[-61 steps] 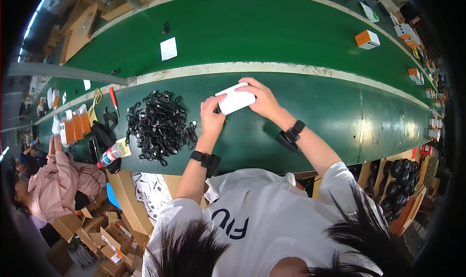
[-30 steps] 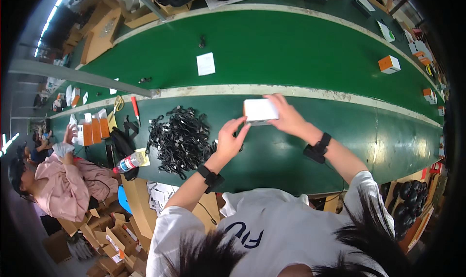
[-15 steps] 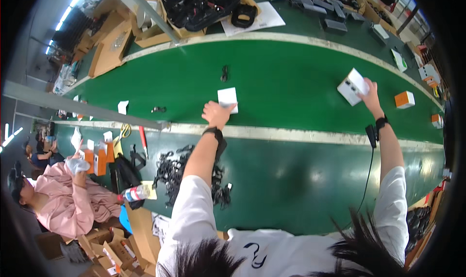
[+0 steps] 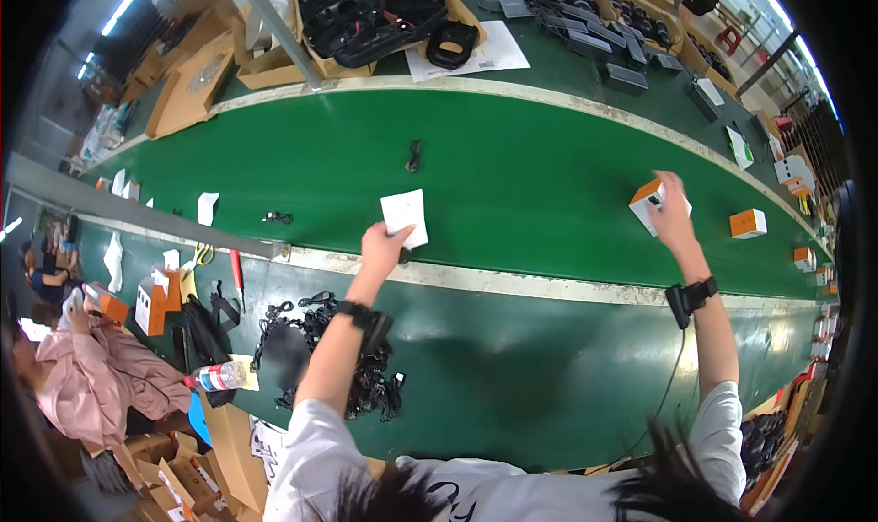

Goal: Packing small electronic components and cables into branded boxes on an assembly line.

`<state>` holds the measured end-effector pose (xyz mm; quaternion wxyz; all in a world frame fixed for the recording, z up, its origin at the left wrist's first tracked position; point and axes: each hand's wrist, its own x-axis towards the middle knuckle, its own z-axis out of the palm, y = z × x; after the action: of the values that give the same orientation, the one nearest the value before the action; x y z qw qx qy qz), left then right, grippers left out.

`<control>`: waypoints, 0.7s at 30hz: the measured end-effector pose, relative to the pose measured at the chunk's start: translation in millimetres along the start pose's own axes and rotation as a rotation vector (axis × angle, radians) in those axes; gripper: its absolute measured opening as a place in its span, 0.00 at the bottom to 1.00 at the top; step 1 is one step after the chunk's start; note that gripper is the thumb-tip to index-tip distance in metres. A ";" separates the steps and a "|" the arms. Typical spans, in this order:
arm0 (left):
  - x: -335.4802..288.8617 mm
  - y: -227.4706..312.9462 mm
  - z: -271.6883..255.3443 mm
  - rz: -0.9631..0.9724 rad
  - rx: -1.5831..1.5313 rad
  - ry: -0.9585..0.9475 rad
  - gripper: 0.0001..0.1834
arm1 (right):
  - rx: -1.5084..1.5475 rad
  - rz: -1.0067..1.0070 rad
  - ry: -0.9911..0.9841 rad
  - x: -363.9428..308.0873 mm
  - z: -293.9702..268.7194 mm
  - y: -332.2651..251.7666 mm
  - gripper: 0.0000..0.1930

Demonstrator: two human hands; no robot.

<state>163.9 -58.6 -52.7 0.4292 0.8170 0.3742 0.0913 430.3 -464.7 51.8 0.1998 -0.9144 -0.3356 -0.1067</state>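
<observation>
My left hand (image 4: 382,248) pinches the lower edge of a white folded paper (image 4: 403,213), between thumb and fingers, over the near side of the green belt (image 4: 521,174). To the right, my right hand (image 4: 673,215) is closed over a small white and orange box (image 4: 647,202) that sits on the belt. Its fingers hide part of the box top. A bundled black cable (image 4: 413,156) lies beyond the paper. Farther left are another black cable (image 4: 277,217) and a white paper (image 4: 208,208). A second orange and white box (image 4: 748,224) stands right of my right hand.
A heap of black cables (image 4: 370,380) and a plastic bottle (image 4: 219,376) lie on the near table. Yellow scissors (image 4: 202,254) are at left, by a co-worker in pink sleeves (image 4: 101,366). A metal rail (image 4: 146,214) crosses at left. Grey boxes (image 4: 626,76) stand beyond the belt.
The box under my right hand has turned and come lower, its orange side now showing and its raised white flap no longer visible. My left hand has shifted left with the paper.
</observation>
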 end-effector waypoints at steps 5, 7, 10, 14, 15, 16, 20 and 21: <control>-89.6 6.8 -114.1 -0.193 -0.144 -0.356 0.18 | 0.547 -0.070 -0.646 54.6 101.8 -149.8 0.24; -122.6 -6.0 -139.0 -0.298 -0.269 -0.386 0.16 | 0.513 -0.167 -0.612 72.1 157.7 -186.2 0.27; -165.3 -12.7 -178.2 -0.385 -0.231 -0.311 0.15 | 0.434 -0.017 -0.605 102.0 205.3 -252.3 0.29; -201.7 -36.8 -204.4 -0.489 -0.266 -0.156 0.15 | 0.105 0.096 -0.531 118.1 252.5 -297.5 0.29; -206.2 -38.8 -209.3 -0.593 -0.161 -0.160 0.14 | -0.003 0.073 -0.496 119.0 262.7 -293.9 0.29; -215.8 -45.4 -213.8 -0.595 -0.169 -0.138 0.13 | 0.000 0.064 -0.412 117.8 274.7 -288.4 0.27; -250.5 -73.3 -240.7 -0.690 -0.306 -0.120 0.12 | 0.042 0.106 -0.354 128.9 297.1 -290.4 0.17; -253.8 -74.1 -244.8 -0.714 -0.332 -0.128 0.12 | 0.362 -0.003 -0.477 132.5 289.6 -300.1 0.14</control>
<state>-169.2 -52.6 84.5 0.5827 0.5590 0.5874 -0.0554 350.7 -53.9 -76.4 0.2748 -0.8628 -0.3877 0.1725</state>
